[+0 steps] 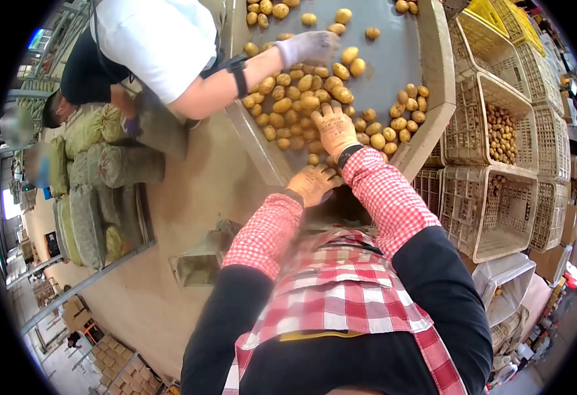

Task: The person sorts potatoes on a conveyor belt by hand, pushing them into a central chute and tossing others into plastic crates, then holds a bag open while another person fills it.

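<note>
Many potatoes (293, 105) lie on a grey sorting table (388, 64) with raised sides. My right hand (334, 128), in an orange glove, rests on potatoes near the table's narrow end, its fingers apart. Nearer to me, my left hand (313, 184), also gloved in orange, is at the table's end edge below the potatoes, fingers spread and nothing visible in it. Checked red and white sleeves cover both forearms. What lies under my palms is hidden.
At the left a co-worker's grey-gloved hand (309, 49) reaches over the potatoes. Plastic crates (476, 214) are stacked at the right, one holding small potatoes (501, 133). Filled sacks (87, 197) stand at the left, and a grey bin (196, 268) is on the floor.
</note>
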Available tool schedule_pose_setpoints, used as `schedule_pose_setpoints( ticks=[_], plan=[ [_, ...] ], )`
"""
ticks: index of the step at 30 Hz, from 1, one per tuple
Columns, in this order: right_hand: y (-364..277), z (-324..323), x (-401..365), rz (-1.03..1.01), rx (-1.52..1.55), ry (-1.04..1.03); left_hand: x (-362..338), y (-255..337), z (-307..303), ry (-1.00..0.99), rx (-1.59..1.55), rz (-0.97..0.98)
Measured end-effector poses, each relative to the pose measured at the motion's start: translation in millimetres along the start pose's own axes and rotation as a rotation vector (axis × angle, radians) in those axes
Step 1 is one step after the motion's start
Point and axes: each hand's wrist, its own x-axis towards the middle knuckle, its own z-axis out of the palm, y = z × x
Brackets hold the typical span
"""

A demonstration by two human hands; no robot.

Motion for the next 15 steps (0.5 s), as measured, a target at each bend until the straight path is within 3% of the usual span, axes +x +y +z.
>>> schedule_pose_setpoints(
  ticks=[4,7,12,15],
  plan=[
    [-4,-10,0,0.007,-0.091,-0.101,1,1,-5,-0.009,0.004,-0.006],
    [9,-10,-19,0.121,0.040,-0.223,0,-1,-1,-0.029,-0.034,-0.017],
    [8,-1,-14,0.113,0.037,-0.345,2,-1,2,-0.089,-0.014,0.015],
    [7,-10,-17,0.077,0.057,-0.310,2,-1,2,-0.119,-0.023,0.014]
  ],
)
